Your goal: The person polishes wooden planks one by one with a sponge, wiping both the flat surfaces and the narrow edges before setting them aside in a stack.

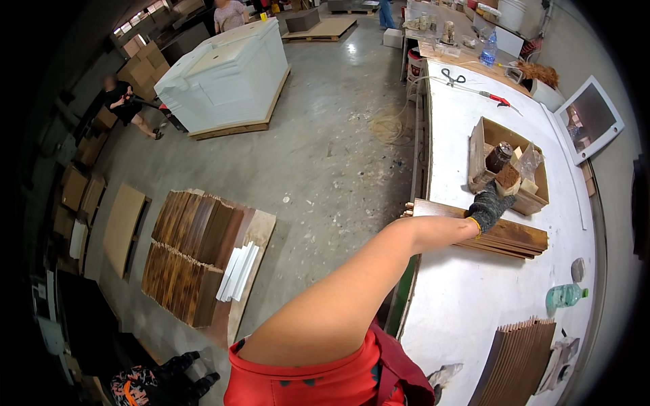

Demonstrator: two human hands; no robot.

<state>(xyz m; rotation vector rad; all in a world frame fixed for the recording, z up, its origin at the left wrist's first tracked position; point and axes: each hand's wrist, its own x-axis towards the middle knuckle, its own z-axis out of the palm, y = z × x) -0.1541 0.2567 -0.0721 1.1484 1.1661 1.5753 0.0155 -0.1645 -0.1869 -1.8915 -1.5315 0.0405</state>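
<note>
My left hand point(491, 206), in a dark grey knitted glove with a yellow cuff edge, reaches over the bench. Its fingers are closed around a sponge point(507, 179), cream at the side and stained brown on top. The sponge is at the near side of a worn box point(477, 162), which also holds a dark-stained jar point(499, 156) and a crumpled clear plastic bag point(528, 162). Under my wrist lies a stack of brown wooden boards point(521, 237). My right hand is out of view.
On the white bench point(447, 291) lie more brown slats point(514, 362), a green plastic bottle point(566, 296), scissors point(452, 77) and a red-handled air gun point(495, 99). A monitor point(590, 120) stands at right. Stacked boards point(186, 254) and a wrapped pallet load point(223, 74) occupy the floor. People stand left.
</note>
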